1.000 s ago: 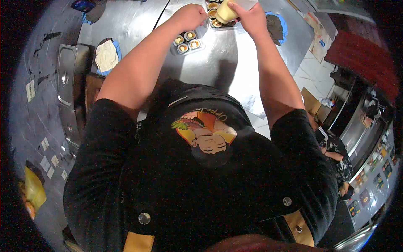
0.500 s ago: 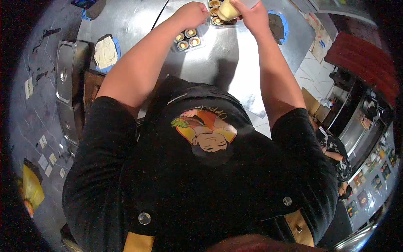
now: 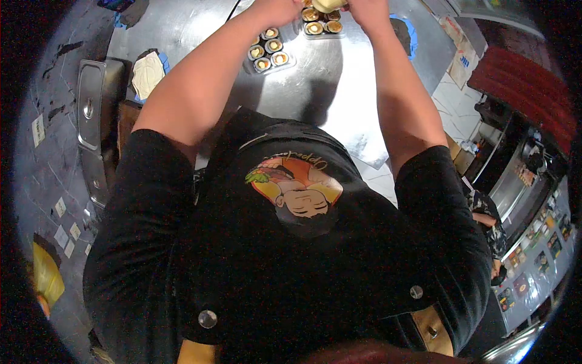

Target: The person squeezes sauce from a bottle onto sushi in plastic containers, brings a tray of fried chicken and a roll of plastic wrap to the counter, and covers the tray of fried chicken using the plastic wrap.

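Note:
At the top edge, my right hand (image 3: 368,14) is closed on a bottle of pale yellow sauce (image 3: 328,5), tilted over a clear tray of sushi rolls (image 3: 315,28). Several rolls there have brown sauce on top. My left hand (image 3: 280,11), partly cut off by the frame, is closed at that tray's left side; what its fingers hold is too small to make out. Below my left wrist lies a second clear tray of rolls (image 3: 262,64), with pale dabs on them.
The trays rest on a shiny metal table (image 3: 291,100). A cream cloth (image 3: 148,74) lies at left, and a dark and blue cloth (image 3: 402,37) at right. Lidded steel containers (image 3: 91,103) stand further left. Another person (image 3: 490,224) is at the far right.
Both hands and the bottle have moved up and away, partly out of frame. More rolls now show in both trays.

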Demonstrator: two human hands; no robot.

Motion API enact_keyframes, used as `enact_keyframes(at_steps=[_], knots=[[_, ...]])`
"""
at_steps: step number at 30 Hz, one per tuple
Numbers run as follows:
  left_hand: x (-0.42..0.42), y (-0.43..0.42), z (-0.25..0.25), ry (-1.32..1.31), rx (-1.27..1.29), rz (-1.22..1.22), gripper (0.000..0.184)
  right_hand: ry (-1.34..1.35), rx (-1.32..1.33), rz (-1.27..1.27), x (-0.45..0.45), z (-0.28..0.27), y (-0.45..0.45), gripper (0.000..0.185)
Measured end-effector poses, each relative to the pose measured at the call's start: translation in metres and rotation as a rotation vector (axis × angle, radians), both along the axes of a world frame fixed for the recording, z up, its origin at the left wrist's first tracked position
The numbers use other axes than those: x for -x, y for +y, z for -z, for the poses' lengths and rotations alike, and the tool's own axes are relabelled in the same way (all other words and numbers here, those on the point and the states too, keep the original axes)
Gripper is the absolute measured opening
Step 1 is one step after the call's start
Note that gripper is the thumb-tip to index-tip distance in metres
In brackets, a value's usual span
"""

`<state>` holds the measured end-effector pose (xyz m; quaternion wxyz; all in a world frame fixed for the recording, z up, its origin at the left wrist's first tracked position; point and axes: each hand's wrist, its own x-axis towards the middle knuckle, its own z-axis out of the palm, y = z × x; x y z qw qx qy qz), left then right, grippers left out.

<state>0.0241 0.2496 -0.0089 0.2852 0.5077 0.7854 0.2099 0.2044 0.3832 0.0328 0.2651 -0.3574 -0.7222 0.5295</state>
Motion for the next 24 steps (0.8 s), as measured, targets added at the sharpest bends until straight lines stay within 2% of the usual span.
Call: enact_keyframes(at_steps=[2, 8, 12, 18, 24], knots=[[0.002, 0.001, -0.003, 0.000, 0.020, 0.015, 0.032, 0.022, -0.095, 0.002, 0.003, 0.006, 0.002, 0.048], [0.006, 0.001, -0.008, -0.084, 0.053, 0.020, 0.027, 0.054, 0.012, -0.014, 0.009, 0.015, 0.005, 0.045], [0.006, 0.000, -0.006, -0.100, 0.066, 0.003, 0.026, -0.009, -0.074, 0.007, 0.010, 0.016, 0.006, 0.045], [0.008, -0.001, -0.007, 0.001, 0.063, 0.040, 0.027, 0.024, -0.032, 0.000, 0.012, 0.019, 0.003, 0.045], [0.009, -0.003, -0.004, -0.123, 0.056, -0.017, 0.028, 0.063, -0.028, -0.001, 0.012, 0.019, 0.003, 0.044]])
